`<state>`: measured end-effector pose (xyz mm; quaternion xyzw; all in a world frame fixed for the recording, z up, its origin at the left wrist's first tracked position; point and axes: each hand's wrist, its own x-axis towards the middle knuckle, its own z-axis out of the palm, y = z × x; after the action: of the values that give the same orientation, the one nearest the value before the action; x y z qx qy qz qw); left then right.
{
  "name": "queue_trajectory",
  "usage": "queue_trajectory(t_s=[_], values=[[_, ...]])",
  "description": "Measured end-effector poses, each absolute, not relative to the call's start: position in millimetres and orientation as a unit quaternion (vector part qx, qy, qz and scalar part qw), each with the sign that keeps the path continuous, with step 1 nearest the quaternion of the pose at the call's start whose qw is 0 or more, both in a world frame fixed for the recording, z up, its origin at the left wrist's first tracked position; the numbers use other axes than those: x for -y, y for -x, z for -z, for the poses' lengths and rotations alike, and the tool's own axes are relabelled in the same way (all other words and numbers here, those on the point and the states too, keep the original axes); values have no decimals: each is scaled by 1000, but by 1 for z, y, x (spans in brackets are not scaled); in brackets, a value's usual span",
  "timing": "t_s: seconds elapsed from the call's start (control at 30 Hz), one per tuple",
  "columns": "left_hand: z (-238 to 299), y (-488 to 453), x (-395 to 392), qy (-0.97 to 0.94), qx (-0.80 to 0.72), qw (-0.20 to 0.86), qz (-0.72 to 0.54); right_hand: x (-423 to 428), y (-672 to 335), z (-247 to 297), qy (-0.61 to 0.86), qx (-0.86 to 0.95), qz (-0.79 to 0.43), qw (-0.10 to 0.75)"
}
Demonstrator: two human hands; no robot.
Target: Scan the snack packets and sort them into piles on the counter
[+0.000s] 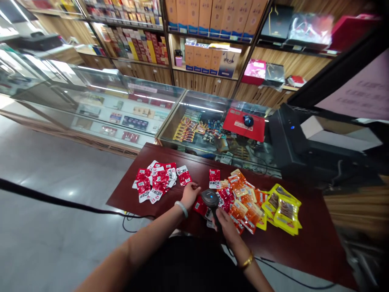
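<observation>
**Scanner [210, 199] hovering over a red packet [200, 207]**

The right hand [226, 227] is clamping around the scanner's handle, mid-table [304, 247]. The left hand [190, 194] is touching the packet, fingers curled; I cannot tell whether they are pinching it. Behind, a glass case [170, 121] is holding small coloured boxes [185, 129].

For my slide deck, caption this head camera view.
Right hand holds a black scanner over red packets while the left hand lies on the dark red table.
</observation>
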<state>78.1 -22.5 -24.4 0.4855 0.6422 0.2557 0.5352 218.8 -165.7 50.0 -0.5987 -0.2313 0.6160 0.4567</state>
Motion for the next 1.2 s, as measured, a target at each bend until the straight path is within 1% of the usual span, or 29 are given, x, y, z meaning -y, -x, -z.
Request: queue_trajectory(t_s=[0.1,0.2,0.3,0.4,0.47,0.57,0.63,0.8,0.9,1.2], values=[[19,-116,-1,-649,-615,423,-146,175,-235,-48,603,209,-604,477],[12,-152,-15,-708,-626,322,-54,184,-249,-44,611,188,-591,492],[10,-180,-16,-739,-624,255,-13,190,-263,-42,615,164,-586,502],[13,-197,-14,-762,-606,228,-11,192,-275,-43,614,146,-585,509],[16,-201,-13,-758,-602,250,-10,191,-282,-44,613,147,-582,514],[20,-195,-13,-727,-598,338,-20,187,-289,-44,613,149,-578,518],[21,-183,-10,-701,-597,387,-55,182,-291,-44,612,150,-579,517],[21,-142,12,-635,-610,450,-146,164,-285,-48,591,190,-592,513],[20,-119,27,-594,-628,472,-175,150,-274,-51,580,219,-606,499],[22,-32,52,-505,-681,473,-239,134,-226,-51,547,271,-663,432]])
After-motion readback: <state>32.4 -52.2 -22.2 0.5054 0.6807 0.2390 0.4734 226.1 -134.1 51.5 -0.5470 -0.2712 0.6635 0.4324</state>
